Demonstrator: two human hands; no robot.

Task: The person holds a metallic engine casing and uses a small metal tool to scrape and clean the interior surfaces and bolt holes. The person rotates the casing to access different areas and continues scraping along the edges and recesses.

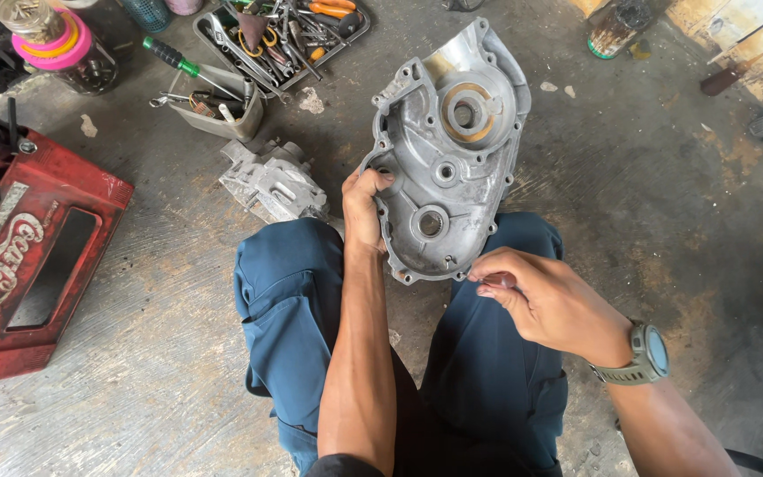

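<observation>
A grey cast-metal engine cover (452, 150) with several round bores stands tilted above my knees, inner side facing me. My left hand (364, 208) grips its left edge, fingers curled over the rim. My right hand (536, 296), with a watch on its wrist, pinches a small reddish-handled tool (498, 283) whose tip touches the cover's lower right edge. I sit on the concrete floor in blue trousers (289, 300).
A second grey metal casting (271, 181) lies on the floor left of the cover. A tray of hand tools (289, 31), a small metal box with a green-handled screwdriver (214, 102), a red crate (33, 256) and a jar (611, 26) surround me.
</observation>
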